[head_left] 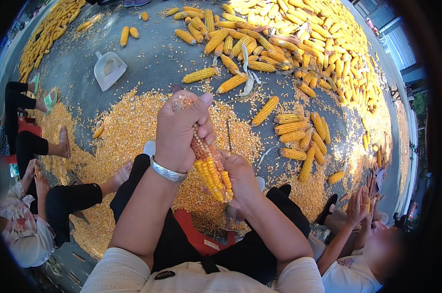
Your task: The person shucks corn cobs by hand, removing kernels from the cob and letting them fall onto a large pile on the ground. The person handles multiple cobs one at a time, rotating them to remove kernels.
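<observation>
My left hand point(180, 128), with a silver bracelet at its wrist, is closed around a bare corn cob point(182, 103) whose end shows above the fist. Below those fingers slants a partly shelled ear of corn point(209, 175). Yellow kernels remain in rows on its lower part, while its upper part is stripped. Whether the cob end in the fist belongs to this same ear, I cannot tell. My right hand point(240, 179) grips the ear from the right side. Beneath both hands spreads a heap of loose corn kernels point(133, 124).
A large pile of corn ears point(308, 47) fills the far right. Several ears point(292, 126) lie nearer, right of the kernels. A white dustpan point(109, 71) rests far left. A red stool point(195, 234) is between my legs. People sit close on both sides, their hands point(358, 205) working with corn.
</observation>
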A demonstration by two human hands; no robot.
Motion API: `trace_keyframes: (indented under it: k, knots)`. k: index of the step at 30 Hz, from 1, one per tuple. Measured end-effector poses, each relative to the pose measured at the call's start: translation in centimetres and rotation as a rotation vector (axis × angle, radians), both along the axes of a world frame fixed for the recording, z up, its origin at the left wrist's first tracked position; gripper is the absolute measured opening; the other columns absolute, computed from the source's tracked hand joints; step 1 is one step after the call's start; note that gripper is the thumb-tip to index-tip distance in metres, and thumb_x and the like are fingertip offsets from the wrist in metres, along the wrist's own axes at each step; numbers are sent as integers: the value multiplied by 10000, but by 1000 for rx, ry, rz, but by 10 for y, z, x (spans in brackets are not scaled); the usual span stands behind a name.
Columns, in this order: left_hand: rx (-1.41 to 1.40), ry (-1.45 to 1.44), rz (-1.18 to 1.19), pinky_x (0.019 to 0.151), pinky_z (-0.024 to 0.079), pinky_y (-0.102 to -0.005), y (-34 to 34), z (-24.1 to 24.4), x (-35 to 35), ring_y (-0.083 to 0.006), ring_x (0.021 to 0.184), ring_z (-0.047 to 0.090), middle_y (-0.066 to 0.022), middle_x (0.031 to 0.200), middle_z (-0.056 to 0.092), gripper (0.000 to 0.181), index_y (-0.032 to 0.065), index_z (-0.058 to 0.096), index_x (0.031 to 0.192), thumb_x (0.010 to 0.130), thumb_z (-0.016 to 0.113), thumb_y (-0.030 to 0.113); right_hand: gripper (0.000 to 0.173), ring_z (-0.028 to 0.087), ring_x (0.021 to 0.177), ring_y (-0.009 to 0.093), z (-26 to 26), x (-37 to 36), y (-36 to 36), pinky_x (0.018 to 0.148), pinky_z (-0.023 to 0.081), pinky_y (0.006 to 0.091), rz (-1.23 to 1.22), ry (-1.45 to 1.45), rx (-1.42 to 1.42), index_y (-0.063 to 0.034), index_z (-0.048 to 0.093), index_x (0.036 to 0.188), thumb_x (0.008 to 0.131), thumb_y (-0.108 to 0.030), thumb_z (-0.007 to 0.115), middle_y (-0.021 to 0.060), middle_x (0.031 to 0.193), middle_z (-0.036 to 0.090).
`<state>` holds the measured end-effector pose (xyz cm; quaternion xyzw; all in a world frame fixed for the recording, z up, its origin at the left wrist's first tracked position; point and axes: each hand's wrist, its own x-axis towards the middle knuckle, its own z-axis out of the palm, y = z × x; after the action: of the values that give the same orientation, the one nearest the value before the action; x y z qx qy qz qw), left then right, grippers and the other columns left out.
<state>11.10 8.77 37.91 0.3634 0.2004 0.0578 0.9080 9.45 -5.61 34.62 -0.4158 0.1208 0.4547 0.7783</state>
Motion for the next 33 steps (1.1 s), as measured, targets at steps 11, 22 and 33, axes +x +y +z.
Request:
trace_keyframes:
  k: [11,22,33]
  knots:
    - [49,26,153,411,366,-227,15,-8,5,-65,458,417,22,590,429,195,116,470,745,872,613,149,318,507,681,87,3,2,-5,628,435,243,141,-749,-306,10,592,956,965,-281,465,27,759,552]
    - [-59,57,125,427,372,-234,16,-6,2,-82,475,422,11,598,431,169,109,464,804,873,613,145,350,482,626,63,6,3,-6,578,388,219,127,-657,-350,40,617,911,965,-268,462,8,707,569]
    - [-166,20,262,479,394,-258,19,-13,5,-97,506,433,11,593,429,204,103,467,742,874,615,152,215,511,585,85,27,8,-20,530,416,254,219,-894,-528,13,588,949,920,-195,547,43,660,570]
